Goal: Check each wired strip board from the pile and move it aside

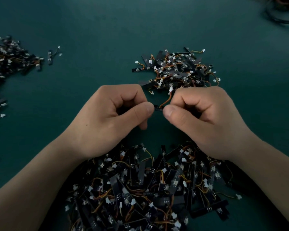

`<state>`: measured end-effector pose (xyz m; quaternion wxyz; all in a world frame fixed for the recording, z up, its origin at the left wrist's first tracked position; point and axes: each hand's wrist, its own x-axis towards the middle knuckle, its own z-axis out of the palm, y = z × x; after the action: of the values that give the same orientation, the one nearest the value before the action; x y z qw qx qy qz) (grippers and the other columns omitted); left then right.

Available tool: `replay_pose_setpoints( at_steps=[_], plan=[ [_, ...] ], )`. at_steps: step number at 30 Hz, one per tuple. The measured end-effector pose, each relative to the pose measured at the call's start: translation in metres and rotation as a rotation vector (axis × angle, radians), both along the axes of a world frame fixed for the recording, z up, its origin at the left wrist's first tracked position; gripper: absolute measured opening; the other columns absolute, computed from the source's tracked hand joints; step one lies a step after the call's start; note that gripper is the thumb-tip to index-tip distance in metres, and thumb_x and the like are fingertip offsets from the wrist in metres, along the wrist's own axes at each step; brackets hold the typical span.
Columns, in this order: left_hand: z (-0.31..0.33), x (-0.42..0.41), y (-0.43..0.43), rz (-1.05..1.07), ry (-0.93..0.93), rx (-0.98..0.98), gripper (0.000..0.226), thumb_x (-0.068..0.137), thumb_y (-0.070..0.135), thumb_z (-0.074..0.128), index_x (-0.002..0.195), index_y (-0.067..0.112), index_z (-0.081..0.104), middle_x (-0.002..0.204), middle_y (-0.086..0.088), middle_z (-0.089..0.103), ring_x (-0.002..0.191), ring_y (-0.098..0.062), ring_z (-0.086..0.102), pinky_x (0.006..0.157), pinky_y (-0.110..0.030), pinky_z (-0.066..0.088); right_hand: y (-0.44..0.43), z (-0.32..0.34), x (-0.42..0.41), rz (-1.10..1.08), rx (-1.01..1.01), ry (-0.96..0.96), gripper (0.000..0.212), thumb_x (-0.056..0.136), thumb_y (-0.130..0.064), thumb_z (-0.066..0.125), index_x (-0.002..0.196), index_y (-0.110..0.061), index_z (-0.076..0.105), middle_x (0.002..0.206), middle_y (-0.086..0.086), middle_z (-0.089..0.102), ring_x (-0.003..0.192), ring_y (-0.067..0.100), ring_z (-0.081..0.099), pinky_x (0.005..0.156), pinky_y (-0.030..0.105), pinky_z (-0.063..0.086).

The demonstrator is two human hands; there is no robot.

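Note:
One black wired strip board (158, 108) is held above the green table between both hands. My left hand (110, 117) pinches its left end and my right hand (203, 119) pinches its right end, so only a short middle part shows. Its orange and yellow wire curls up to a white plug (170, 89). A big pile of strip boards (148, 189) lies close to me, under my wrists. A smaller pile of strip boards (175, 70) lies just beyond my hands.
Another heap of boards (8, 59) spreads along the left edge, with a loose board (50, 57) beside it. A coil of dark and red cables (282, 12) sits at the far right corner. The dark green table (90, 30) is bare at the back.

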<state>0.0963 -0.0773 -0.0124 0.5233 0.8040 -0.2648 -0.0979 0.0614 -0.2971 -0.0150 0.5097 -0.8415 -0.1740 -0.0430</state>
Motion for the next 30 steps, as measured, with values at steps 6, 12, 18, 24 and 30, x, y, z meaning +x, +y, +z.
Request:
replay_pose_setpoints(
  at_steps=[6,12,18,24,30],
  plan=[
    [0.000,-0.001,0.000,0.013,0.030,-0.012,0.016,0.096,0.040,0.064,0.103,0.028,0.073,0.074,0.005,0.073,0.050,-0.002,0.051,0.050,-0.013,0.038,-0.003,-0.002,0.004,-0.024,0.201,-0.028,0.038,0.095,-0.020,0.058,0.062,-0.002,0.052,0.050,-0.002,0.040,0.046,0.006,0.034,0.048,0.022,0.029],
    [0.006,-0.004,-0.001,-0.134,0.009,0.163,0.023,0.087,0.039,0.075,0.109,0.035,0.074,0.087,0.008,0.072,0.068,-0.014,0.064,0.063,-0.024,0.049,-0.005,-0.003,0.006,-0.087,0.233,-0.005,0.021,0.108,-0.019,0.054,0.111,-0.015,0.074,0.060,-0.001,0.058,0.049,0.007,0.047,0.053,0.012,0.037],
    [0.010,-0.008,-0.003,-0.191,-0.204,0.397,0.030,0.076,0.056,0.078,0.105,0.049,0.077,0.108,0.022,0.061,0.109,-0.003,0.058,0.102,-0.032,0.035,-0.005,-0.004,0.006,-0.125,0.182,0.015,0.024,0.107,-0.017,0.054,0.118,-0.016,0.075,0.058,-0.003,0.059,0.047,0.005,0.050,0.053,0.009,0.037],
    [0.011,-0.006,-0.003,-0.217,-0.190,0.387,0.005,0.078,0.045,0.079,0.080,0.047,0.075,0.105,0.021,0.060,0.107,-0.005,0.060,0.103,-0.029,0.032,-0.004,-0.003,0.005,-0.107,0.150,0.041,0.022,0.108,-0.016,0.055,0.108,-0.017,0.077,0.056,-0.003,0.057,0.047,0.004,0.050,0.053,0.008,0.035],
    [0.011,-0.006,-0.003,-0.215,-0.199,0.312,0.011,0.085,0.031,0.070,0.075,0.032,0.066,0.097,0.014,0.066,0.098,-0.013,0.065,0.095,-0.028,0.038,-0.003,-0.001,0.004,-0.103,0.117,0.067,0.023,0.108,-0.019,0.055,0.103,-0.020,0.077,0.058,-0.001,0.059,0.047,0.005,0.049,0.051,0.010,0.036]
  ],
)
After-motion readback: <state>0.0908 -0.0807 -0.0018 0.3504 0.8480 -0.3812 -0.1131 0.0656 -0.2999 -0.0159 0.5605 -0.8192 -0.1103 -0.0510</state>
